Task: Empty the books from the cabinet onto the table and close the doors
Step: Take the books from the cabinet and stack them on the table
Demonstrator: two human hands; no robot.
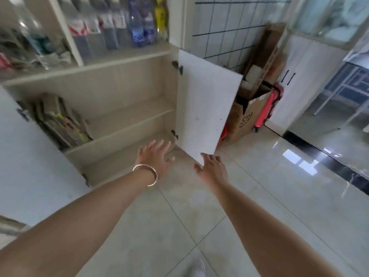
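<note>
Reaching: we have both arms stretched toward the low cabinet (123,124), whose two doors stand open.
Left hand: our left hand (154,156), a metal bangle (146,174) at its wrist, has fingers spread and holds nothing; it hovers in front of the bottom shelf.
Right hand: our right hand (212,166) is flat-fingered at the lower corner of the right door (205,108), touching it or just short of it; we cannot tell which.
Books: a leaning stack of books (60,120) sits at the left end of the middle shelf, partly hidden behind the left door (30,156).
Risk: if we swing the right door shut now, we judge the books would be left inside, and our left hand could be caught in the opening.
Risk two: the slanted stack may slump sideways once one volume is pulled.
Materials: pale wood-grain shelves, smooth white door panels, dark metal hinges, glossy tiled floor (259,196).
</note>
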